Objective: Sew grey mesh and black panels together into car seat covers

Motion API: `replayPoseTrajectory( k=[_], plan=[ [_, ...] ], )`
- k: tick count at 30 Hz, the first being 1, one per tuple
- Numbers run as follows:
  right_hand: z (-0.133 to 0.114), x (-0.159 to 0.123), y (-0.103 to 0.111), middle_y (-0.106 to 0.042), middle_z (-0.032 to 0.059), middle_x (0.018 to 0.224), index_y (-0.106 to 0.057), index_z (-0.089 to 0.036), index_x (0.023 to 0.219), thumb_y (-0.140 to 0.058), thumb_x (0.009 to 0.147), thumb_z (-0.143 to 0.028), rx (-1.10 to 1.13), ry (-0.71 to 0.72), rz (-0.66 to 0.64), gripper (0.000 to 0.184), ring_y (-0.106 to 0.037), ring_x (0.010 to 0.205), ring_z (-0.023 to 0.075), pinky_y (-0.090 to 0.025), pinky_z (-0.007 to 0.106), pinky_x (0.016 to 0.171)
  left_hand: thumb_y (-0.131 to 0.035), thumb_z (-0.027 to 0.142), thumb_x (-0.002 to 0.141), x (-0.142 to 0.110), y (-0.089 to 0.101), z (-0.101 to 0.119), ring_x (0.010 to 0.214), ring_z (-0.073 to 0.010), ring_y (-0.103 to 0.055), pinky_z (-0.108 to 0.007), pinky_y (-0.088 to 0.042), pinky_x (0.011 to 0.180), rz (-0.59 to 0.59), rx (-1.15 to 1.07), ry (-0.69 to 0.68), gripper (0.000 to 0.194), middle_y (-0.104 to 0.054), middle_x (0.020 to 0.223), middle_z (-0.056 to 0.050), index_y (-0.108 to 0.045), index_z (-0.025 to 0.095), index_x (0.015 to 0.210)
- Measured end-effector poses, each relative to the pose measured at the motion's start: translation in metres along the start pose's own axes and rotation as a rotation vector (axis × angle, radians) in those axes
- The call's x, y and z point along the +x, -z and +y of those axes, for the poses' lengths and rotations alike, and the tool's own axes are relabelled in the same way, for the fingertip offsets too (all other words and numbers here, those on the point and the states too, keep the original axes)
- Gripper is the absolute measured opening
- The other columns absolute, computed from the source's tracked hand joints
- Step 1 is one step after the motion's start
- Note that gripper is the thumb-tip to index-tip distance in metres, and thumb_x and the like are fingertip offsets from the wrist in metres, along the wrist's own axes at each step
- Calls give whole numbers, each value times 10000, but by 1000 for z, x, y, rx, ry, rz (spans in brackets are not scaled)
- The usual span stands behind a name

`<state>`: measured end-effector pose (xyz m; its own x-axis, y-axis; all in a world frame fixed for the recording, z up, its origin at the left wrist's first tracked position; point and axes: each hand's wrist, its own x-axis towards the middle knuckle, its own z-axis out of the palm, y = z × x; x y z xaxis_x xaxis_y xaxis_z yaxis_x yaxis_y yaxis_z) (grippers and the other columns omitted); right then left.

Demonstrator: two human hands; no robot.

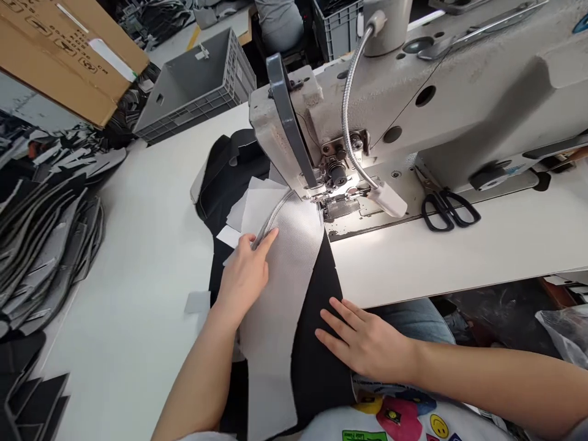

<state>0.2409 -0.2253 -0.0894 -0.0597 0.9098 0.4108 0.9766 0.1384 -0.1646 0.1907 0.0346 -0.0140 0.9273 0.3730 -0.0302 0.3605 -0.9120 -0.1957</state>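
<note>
A light grey ribbed fabric piece point(280, 300) lies over black fabric point(316, 343), its far end under the sewing machine's needle area point(321, 199). A thin raised strip point(278, 211) curves along its left edge toward the needle. My left hand point(243, 278) pinches this edge between thumb and finger; the fingertips are partly hidden. My right hand point(362, 337) rests flat on the black fabric at the table's front edge, fingers spread. Several small white and grey pieces point(257, 202) lie beside the strip.
Black-handled scissors point(443, 208) lie on the machine bed at right. A lamp point(388, 199) on a flexible neck lights the needle. Stacked dark pieces point(50, 245) line the left side. Behind are a grey crate point(197, 86), a cardboard box point(68, 55) and a seated person point(279, 24).
</note>
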Motion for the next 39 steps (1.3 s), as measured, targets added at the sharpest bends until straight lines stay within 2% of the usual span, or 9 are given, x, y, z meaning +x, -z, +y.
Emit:
replayPoseTrajectory(
  k=[4,9,12,14,19,23,30,34,39],
  plan=[
    [-4,0,2,-598,167,1276,-566,-119,1280,-472,906,-195,6,7,-32,393,-551,1200,293,-466,455,973,-393,204,901,8,17,9,1168,-338,-507,-479,-464,897,194,31,-213,399,-510,1286,-161,-579,193,1253],
    [-7,-1,9,-629,173,1224,-586,-105,1249,-469,896,-180,-4,2,-36,380,-578,1165,301,-488,460,943,-383,273,948,42,5,41,1362,-298,-340,-498,-280,1100,201,-75,-494,379,-457,1433,-88,-555,233,1284],
    [-6,-5,14,-651,154,1194,-608,-112,1213,-461,887,-146,-13,-13,6,360,-592,1146,290,-497,447,941,-403,309,948,52,-14,52,1401,-331,-256,-557,-183,1124,229,-119,-449,355,-353,1509,-82,-582,243,1247],
    [-6,-5,15,-660,140,1181,-621,-121,1188,-451,891,-147,-11,-3,40,343,-603,1132,284,-512,432,926,-404,314,950,48,-20,54,1384,-331,-284,-569,-163,1120,233,-133,-435,321,-402,1479,-77,-625,243,1171],
    [-17,8,6,-678,129,1143,-636,-140,1149,-432,919,-191,38,47,89,312,-637,1073,280,-549,410,841,-373,334,968,23,-20,39,1226,-293,-464,-512,-306,998,166,-126,-370,331,-581,1308,-70,-623,255,1171],
    [-17,13,1,-667,102,1177,-632,-158,1161,-459,918,-212,92,87,88,303,-621,1102,272,-528,395,882,-401,394,956,10,-21,27,1053,-313,-531,-461,-386,809,106,5,-249,432,-627,1189,-114,-517,212,1330],
    [37,23,12,-554,103,1347,-536,-181,1305,-566,874,-367,169,207,-241,471,-485,1264,289,-383,470,1053,-369,410,966,21,-18,31,883,-295,-590,-379,-399,691,-30,102,-91,480,-657,961,-119,-456,192,1385],
    [77,59,-1,-482,175,1398,-505,-151,1340,-648,821,-372,31,163,-258,582,-429,1302,339,-351,518,1056,-340,329,971,21,-15,38,844,-295,-607,-383,-412,687,-96,92,-31,453,-668,895,-131,-485,137,1355],
    [101,94,-21,-612,208,1214,-594,-52,1176,-443,917,-154,-138,179,-166,317,-567,1153,298,-478,405,921,-401,308,937,20,-21,39,1089,-337,-507,-461,-404,845,61,88,-71,410,-577,1187,-172,-551,181,1296]
  ],
)
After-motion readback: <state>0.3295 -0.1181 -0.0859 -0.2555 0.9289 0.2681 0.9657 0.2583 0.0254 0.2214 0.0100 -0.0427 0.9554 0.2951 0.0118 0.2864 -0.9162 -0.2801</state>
